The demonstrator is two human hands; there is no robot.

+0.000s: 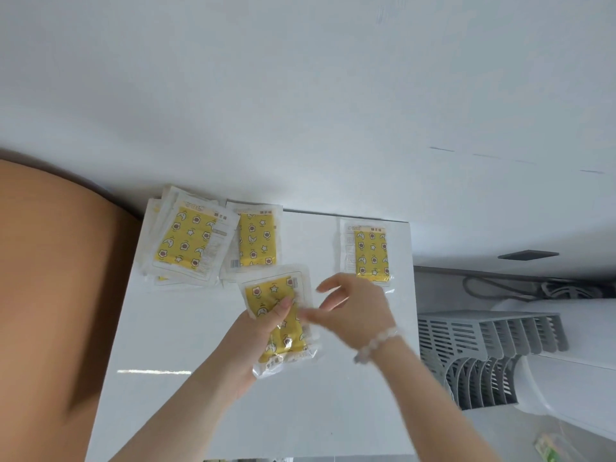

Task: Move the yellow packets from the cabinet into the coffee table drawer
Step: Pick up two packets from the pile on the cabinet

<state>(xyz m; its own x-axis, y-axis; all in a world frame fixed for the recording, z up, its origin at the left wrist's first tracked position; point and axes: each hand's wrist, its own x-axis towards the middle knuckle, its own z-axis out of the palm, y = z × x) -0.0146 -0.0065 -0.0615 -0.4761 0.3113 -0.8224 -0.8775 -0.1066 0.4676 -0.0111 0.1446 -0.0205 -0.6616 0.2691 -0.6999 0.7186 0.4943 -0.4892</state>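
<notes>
Yellow star-patterned packets in clear wrappers lie on the white cabinet top (200,345). My left hand (253,341) holds a small stack of packets (266,295) above the surface, thumb pressed on top. My right hand (353,308), wearing a bead bracelet, hovers just right of that stack with its fingers loosely spread and blurred; they touch or nearly touch the stack's right edge. A pile of packets (186,245) lies at the back left, another packet (255,243) beside it, and a single packet (368,253) at the back right.
A large tan surface (50,295) borders the cabinet on the left. To the right, below the cabinet edge, stand a grey slatted rack (483,348) and a white appliance (573,378). A white wall rises behind.
</notes>
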